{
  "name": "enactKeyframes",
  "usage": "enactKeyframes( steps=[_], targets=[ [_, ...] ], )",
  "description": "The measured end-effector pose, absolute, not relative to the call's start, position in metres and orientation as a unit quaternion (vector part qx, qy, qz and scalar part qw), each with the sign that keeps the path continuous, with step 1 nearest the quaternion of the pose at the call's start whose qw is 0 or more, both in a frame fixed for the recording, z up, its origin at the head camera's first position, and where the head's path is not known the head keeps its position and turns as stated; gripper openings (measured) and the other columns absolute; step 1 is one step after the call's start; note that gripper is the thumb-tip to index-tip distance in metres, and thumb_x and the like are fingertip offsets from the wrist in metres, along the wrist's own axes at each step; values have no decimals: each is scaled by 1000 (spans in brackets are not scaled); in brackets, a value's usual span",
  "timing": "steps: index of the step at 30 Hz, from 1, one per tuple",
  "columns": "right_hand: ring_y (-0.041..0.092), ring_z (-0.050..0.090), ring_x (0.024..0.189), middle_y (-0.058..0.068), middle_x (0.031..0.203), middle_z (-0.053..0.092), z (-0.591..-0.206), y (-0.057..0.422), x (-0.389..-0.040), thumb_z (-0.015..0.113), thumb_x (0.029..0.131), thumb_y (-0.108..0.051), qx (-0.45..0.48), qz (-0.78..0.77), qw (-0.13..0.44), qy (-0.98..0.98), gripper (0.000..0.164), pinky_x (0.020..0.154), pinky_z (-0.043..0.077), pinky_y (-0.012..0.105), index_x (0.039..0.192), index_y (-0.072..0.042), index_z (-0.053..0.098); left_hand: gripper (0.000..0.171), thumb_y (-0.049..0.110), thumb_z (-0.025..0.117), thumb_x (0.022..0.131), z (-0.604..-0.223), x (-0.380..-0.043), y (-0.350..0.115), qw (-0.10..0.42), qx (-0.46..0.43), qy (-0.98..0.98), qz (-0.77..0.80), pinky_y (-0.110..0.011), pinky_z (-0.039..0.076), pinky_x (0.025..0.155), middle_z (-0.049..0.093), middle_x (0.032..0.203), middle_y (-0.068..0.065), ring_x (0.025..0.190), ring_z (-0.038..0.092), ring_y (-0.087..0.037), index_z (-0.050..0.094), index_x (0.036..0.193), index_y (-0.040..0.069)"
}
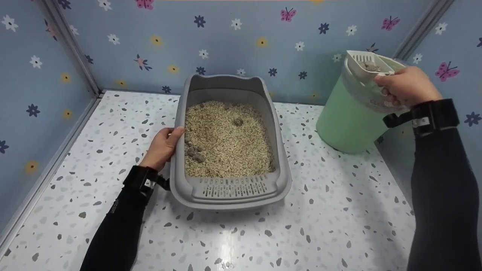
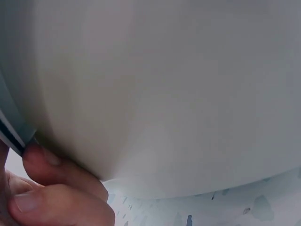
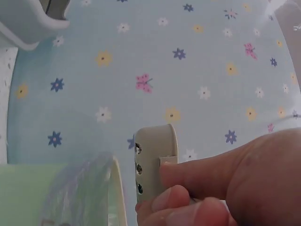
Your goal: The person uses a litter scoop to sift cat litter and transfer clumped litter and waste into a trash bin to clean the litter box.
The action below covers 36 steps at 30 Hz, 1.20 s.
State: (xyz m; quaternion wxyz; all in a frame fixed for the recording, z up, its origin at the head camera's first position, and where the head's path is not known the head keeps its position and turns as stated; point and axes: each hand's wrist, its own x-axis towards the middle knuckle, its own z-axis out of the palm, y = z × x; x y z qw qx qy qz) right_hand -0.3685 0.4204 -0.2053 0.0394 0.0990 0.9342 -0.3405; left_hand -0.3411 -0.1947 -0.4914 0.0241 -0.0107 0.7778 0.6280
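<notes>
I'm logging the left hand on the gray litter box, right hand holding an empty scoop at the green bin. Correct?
Not quite: the scoop isn't empty; the head view shows clumps in it. The left hand is on the gray litter box, and the right hand holds the scoop at the green bin.

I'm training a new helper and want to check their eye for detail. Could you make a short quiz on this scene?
1. Which hand holds the scoop?
2. True or false: there are clumps in the scoop.
3. The left hand grips: (a) the green bin, (b) the gray litter box, (c) the patterned wall.

Key:
1. The right hand
2. True
3. b
</notes>
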Motion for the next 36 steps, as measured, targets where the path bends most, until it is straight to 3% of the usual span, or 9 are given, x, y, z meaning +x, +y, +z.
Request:
enactKeyframes(
  steps=[7,16,20,23,28,33,36],
  targets=[
    [11,56,53,-4,61,60,-209,450,-373,69,106,-37,134,-309,24,941,40,48,49,30,75,-13,66,81,64,56,111,-490,-340,-194,32,-12,772,635,-27,47,51,61,104,-9,69,58,-11,49,153,-5],
    [15,59,51,0,60,61,-216,456,-378,74,101,-26,130,-254,2,958,32,47,54,33,87,0,63,83,65,57,110,-491,-340,-195,23,-12,777,629,-28,50,51,62,107,-11,71,60,-12,51,152,-6],
    [18,58,48,0,57,59,-215,453,-380,71,96,-23,110,-180,-22,977,31,45,52,34,73,-4,62,83,64,57,110,-491,-341,-195,24,-11,775,631,-28,51,52,62,109,-12,73,61,-13,50,154,-6],
    [26,56,56,3,59,57,-214,450,-380,70,90,-20,95,-120,-42,987,30,51,48,38,67,-5,59,84,64,56,111,-492,-342,-195,25,-10,776,630,-28,51,53,62,110,-12,74,61,-13,49,155,-6],
    [42,55,77,17,75,62,-214,449,-380,81,86,-16,97,-68,-44,992,27,63,46,48,79,3,63,83,65,56,110,-491,-342,-196,23,-11,777,629,-29,50,52,61,108,-12,72,60,-13,51,152,-6],
    [50,60,83,37,98,66,-217,448,-380,86,87,-19,98,-1,-34,995,36,58,50,56,91,7,63,85,67,56,109,-489,-340,-196,32,-11,776,630,-28,48,52,60,108,-12,70,57,-12,49,154,-5],
    [57,63,86,44,107,66,-219,446,-383,91,88,-21,86,41,-36,995,43,57,51,60,101,9,63,87,68,56,109,-490,-340,-196,37,-15,775,631,-29,49,53,60,110,-12,72,58,-13,47,157,-4]
  ],
)
